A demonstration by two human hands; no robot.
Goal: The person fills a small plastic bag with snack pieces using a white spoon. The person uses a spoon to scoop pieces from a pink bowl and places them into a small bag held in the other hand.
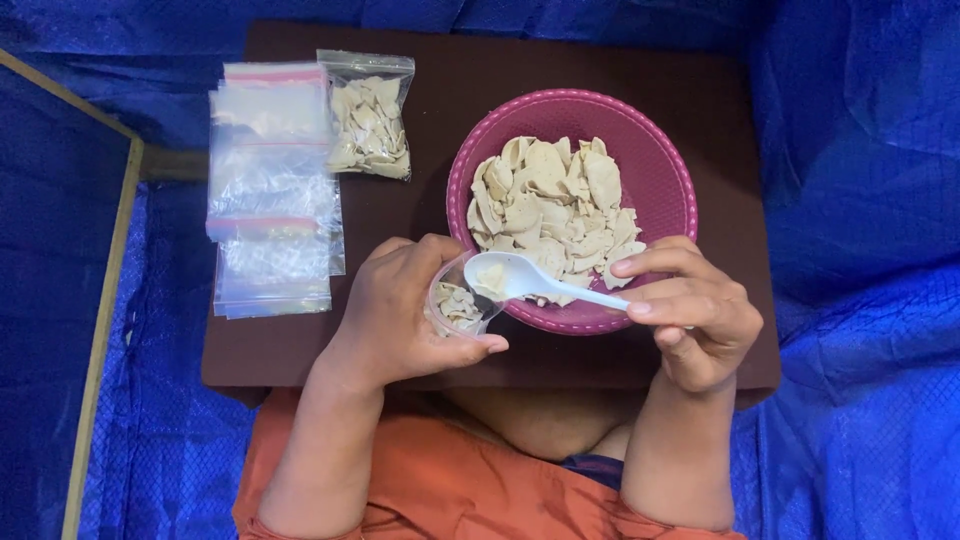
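Your orange garment [420, 500] fills the bottom edge of the frame, with both forearms reaching up from it onto the dark brown board [450, 100]. Your left hand [395, 315], just left of centre, is curled around a small clear bag [458, 305], thumb below and fingers above, holding its mouth open; pale chips already sit inside. Your right hand [695, 315], lower right of centre, pinches the handle of a white plastic spoon [530, 280] between thumb and fingers. The spoon's bowl carries a few chips and hovers right at the bag's opening, over the near rim of the pink bowl [660, 170].

That bowl sits centre-right on the board, heaped with pale, flat, irregular chips [555, 205]. At the upper left of the board, a filled clear zip bag [368, 125] lies flat, and just left of it a stack of empty zip bags [270, 190] stretches down the board's left edge. Blue tarpaulin [860, 200] surrounds everything.
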